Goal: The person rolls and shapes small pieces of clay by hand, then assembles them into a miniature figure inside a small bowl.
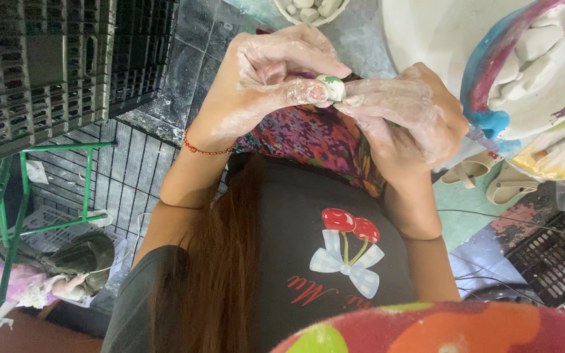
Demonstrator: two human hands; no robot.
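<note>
white ball [330,87], seemingly dough, between both hands [282,65]

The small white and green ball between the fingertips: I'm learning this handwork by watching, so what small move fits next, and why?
Probably a slight turn of the ball between the fingertips. The left hand and right hand, both coated in white paste, pinch it from opposite sides, and green patches remain uncovered.

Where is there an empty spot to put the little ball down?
Bare grey floor shows above the hands, between the small bowl of white pieces and the big white basin. A green patch of floor lies beside the sandals. The basin is crowded with lumps, and both hands, left hand and right hand, are busy holding the ball.
</note>
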